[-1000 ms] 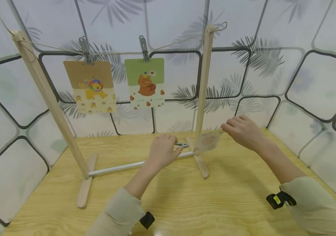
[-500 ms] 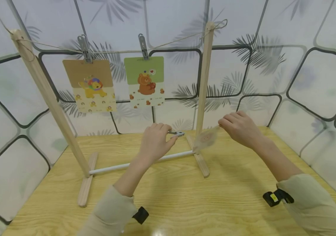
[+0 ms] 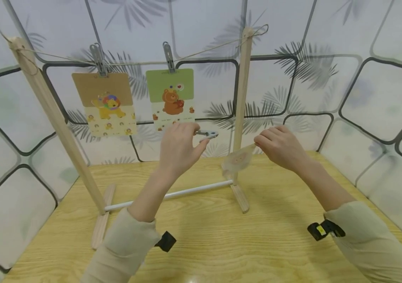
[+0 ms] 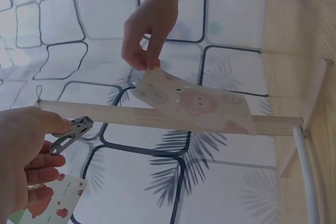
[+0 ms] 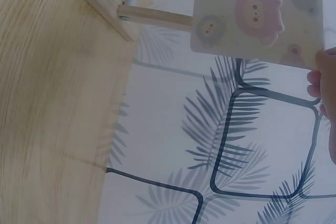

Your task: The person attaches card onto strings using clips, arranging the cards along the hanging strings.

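Observation:
My left hand [image 3: 178,148] pinches a grey metal clip [image 4: 74,134] between thumb and forefinger, its nose pointing right, below and right of the hanging bear card [image 3: 171,84]. The other left fingers are loosely bent in the left wrist view. A corner of a pale card [image 5: 257,19] with a pink animal face is pinched by my right hand [image 3: 281,148]. This card slants down and left, in front of the right post's lower part in the head view. Clip and card are apart. Further left hangs a brown-and-cream lion card [image 3: 106,104].
Two wooden posts, left [image 3: 57,122] and right [image 3: 242,90], carry a sagging twine line [image 3: 208,52]. Grey clips [image 3: 169,57] hold both hanging cards on it. A white bar [image 3: 201,190] joins the posts above the wooden table [image 3: 222,243]. Patterned fabric walls [image 3: 363,98] surround it.
My left hand has risen and moved left with the clip, now up near the bear card's lower edge. My right hand has shifted slightly up and left with its card.

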Demonstrator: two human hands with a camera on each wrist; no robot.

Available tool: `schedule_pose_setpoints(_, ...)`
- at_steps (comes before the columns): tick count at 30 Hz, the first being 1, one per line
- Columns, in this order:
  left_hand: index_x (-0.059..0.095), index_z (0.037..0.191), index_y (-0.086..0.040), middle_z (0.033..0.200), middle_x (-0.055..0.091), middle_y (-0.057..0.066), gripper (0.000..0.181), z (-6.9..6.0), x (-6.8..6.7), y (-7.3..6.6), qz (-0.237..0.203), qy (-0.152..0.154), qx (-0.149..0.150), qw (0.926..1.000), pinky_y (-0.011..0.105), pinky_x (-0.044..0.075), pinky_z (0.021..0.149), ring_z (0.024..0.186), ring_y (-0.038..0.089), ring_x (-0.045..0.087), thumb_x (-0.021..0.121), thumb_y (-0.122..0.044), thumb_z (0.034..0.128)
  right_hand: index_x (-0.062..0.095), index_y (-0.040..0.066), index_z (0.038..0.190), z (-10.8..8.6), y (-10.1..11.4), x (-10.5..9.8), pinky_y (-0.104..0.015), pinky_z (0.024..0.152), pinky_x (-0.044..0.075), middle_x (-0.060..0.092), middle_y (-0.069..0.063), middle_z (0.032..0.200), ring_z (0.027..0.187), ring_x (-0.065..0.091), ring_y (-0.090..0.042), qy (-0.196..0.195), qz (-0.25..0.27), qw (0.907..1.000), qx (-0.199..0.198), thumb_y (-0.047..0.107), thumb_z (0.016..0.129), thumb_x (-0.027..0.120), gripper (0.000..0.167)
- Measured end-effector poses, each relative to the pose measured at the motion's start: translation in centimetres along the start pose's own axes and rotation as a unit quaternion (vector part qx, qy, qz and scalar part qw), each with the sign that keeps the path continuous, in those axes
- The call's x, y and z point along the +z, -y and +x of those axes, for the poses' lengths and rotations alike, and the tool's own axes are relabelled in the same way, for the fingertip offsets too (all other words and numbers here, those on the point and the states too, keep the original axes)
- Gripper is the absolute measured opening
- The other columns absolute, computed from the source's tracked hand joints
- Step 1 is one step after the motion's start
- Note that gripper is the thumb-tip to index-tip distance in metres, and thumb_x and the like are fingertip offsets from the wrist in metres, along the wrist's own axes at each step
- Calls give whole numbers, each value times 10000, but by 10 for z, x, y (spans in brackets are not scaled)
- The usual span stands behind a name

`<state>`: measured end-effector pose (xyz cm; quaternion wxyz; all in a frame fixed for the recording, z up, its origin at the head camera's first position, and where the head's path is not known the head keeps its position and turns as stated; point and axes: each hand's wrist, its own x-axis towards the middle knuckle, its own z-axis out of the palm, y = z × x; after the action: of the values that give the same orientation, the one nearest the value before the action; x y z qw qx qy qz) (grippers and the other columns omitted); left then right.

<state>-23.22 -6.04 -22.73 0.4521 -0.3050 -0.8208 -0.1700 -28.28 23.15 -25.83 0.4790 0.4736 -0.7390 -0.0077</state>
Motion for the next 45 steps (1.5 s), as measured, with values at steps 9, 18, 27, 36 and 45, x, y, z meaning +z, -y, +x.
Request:
schedule_pose_setpoints(9,618,954,23,822,633,118,287,12,-10,-2,-109,-244,-49,9996,361,445,661,749,271,561,730,-177,782,602,28,857,13,0,-2,-438,638,414,604,-99,753,648,562,-286,-120,-42,9999,-5,86,861,571,66)
schedule_pose_setpoints(18,617,967,22,835,636,133,293,29,-18,-3,6,-708,191,9973,371,421,662,749,293,545,726,-183,788,597,22,861,29,-1,-5,-436,643,420,615,-106,772,713,586,-304,-137,-150,9998,-20,132,943,472,185)
schedule_pose_setpoints(27,630,994,38,845,632,146,296,47,-29,0,86,-785,195,9967,378,427,679,762,305,547,709,-175,804,591,4,850,44,-5,-8,-452,629,448,627,-122,763,702,601,-314,-297,-378,9988,-132,52,867,562,58)
schedule_pose_setpoints(36,621,1035,31,932,625,162,310,59,-35,1,247,-718,239,9968,377,417,712,830,311,539,687,-181,818,603,8,850,56,-10,-15,-422,615,413,632,-120,762,691,592,-306,-266,-545,9981,-87,61,872,575,64)
schedule_pose_setpoints(45,612,1017,18,906,600,157,283,67,-37,1,607,-829,577,9930,392,396,678,806,316,514,677,-163,810,596,0,849,65,-13,-16,-415,606,407,619,-130,751,686,585,-321,-309,-591,9977,-90,50,865,589,53)
